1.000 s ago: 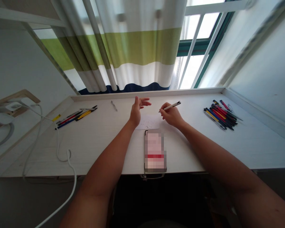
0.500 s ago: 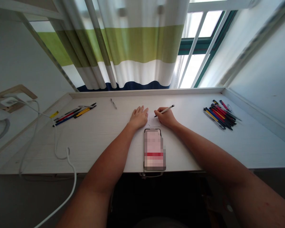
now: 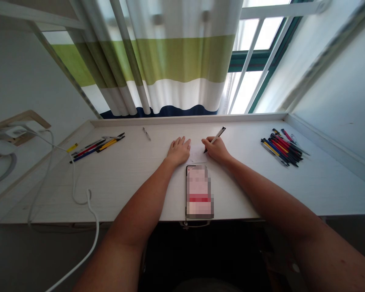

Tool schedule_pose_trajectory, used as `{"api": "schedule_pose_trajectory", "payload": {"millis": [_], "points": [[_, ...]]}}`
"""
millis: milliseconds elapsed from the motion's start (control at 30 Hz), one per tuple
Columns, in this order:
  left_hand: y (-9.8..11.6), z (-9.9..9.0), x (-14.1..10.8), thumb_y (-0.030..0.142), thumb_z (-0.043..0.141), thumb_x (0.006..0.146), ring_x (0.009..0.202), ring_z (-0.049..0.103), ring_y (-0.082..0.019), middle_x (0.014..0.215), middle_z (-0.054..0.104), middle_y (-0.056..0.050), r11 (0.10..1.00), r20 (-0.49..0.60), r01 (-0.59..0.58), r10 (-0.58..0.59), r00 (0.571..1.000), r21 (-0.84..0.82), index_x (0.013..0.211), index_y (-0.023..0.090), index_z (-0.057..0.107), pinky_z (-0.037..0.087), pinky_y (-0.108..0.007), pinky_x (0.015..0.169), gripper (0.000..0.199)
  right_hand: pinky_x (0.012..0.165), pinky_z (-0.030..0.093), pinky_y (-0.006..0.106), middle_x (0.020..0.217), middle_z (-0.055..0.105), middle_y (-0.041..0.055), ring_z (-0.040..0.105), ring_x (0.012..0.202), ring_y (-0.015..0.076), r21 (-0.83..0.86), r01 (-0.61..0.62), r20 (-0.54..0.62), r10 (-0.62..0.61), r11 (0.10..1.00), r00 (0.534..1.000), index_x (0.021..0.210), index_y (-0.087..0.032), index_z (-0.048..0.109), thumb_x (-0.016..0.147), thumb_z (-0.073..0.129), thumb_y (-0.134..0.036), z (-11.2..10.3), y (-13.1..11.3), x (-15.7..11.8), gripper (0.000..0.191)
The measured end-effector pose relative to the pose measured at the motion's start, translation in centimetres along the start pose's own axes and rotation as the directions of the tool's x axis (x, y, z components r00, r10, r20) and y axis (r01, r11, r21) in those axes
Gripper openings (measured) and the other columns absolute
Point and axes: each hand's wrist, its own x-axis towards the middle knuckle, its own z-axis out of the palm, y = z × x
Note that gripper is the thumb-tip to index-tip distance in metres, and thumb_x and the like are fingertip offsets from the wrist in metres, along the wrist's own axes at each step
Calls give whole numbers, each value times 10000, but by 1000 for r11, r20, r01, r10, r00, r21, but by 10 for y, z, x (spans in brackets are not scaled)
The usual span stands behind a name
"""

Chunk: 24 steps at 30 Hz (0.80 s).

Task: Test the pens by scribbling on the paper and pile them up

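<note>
A white pen (image 3: 219,134) with dark ends is gripped by my right hand (image 3: 217,150), its tip pointing down at the right side of a small sheet of white paper (image 3: 197,155). Faint marks show on the paper. My left hand (image 3: 179,151) lies flat, fingers stretched out, at the paper's left edge. Just below the paper, a phone (image 3: 199,192) rests on the desk between my forearms, its lit screen blurred out.
Several pens (image 3: 281,148) are heaped at the right, and another group (image 3: 95,148) lies at the left. A single pen (image 3: 146,134) lies near the back ledge. A white cable (image 3: 93,213) hangs over the left front edge of the white desk (image 3: 134,162).
My right hand has slid slightly to the right along the paper, and the pen now stands more upright. My left hand stays flat in place.
</note>
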Motion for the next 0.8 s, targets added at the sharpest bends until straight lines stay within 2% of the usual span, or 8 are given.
{"api": "schedule_pose_trajectory", "payload": {"millis": [67,133,200,267,467,600,700,800], "points": [[-2,1,3,342,247,1088,1598,277,-287,1705,362,-99,1000,-59,-14,13,998,-24,1606,200,427,166,-526,1318,566,474,388,246,471,519,-32,493,438,122,51,-12,-57,15,999,998,662,-193,577,882,606,-356,-11,1,2,276],[-4,2,6,318,264,1088,1566,336,-281,1650,457,-112,997,-136,-53,45,990,-59,1573,175,474,181,-516,1313,547,434,384,247,488,514,-60,480,412,129,84,-29,-62,35,996,997,933,-167,664,875,648,-366,-23,2,2,208],[-4,2,8,296,299,1082,1519,399,-270,1588,535,-115,984,-219,-144,120,968,-101,1529,163,524,236,-493,1295,518,419,392,249,495,495,-94,468,400,138,80,-15,-30,17,997,999,1272,-176,610,869,649,-301,-33,3,1,424],[-3,2,8,291,332,1077,1458,462,-262,1529,590,-113,955,-300,-265,217,929,-130,1489,171,562,307,-471,1257,487,429,410,258,494,471,-112,467,398,147,53,19,27,-21,998,999,1464,-207,490,861,605,-210,-39,4,-1,613],[3,-3,2,306,417,1067,1322,562,-269,1359,693,-119,887,-416,-437,345,842,-149,1399,182,623,399,-472,1168,409,539,478,309,592,560,-76,529,475,168,-41,108,52,-105,993,993,1572,-184,337,924,509,-209,-44,1,-4,671],[13,-9,-7,370,504,1053,1214,640,-261,1311,706,-131,809,-456,-540,399,795,-233,1505,174,512,466,-457,1097,492,593,465,308,723,670,-15,554,551,174,-248,194,253,-129,949,959,1657,-165,145,953,532,-203,-48,-15,-17,804],[24,-11,-13,348,496,1057,1055,707,-233,1185,754,-113,734,-417,-602,462,782,-314,1419,181,589,530,-399,981,410,640,446,297,853,734,54,631,678,200,-340,336,371,-203,878,906,1585,-149,303,978,540,-216,-49,-30,-34,655],[36,-16,-11,351,505,1055,939,727,-214,1062,791,-75,716,-369,-608,492,788,-343,1218,206,703,544,-353,892,295,664,419,287,920,759,77,662,755,211,-412,387,375,-234,825,897,1534,-142,381,992,557,-233,-62,-34,-50,578]]}}
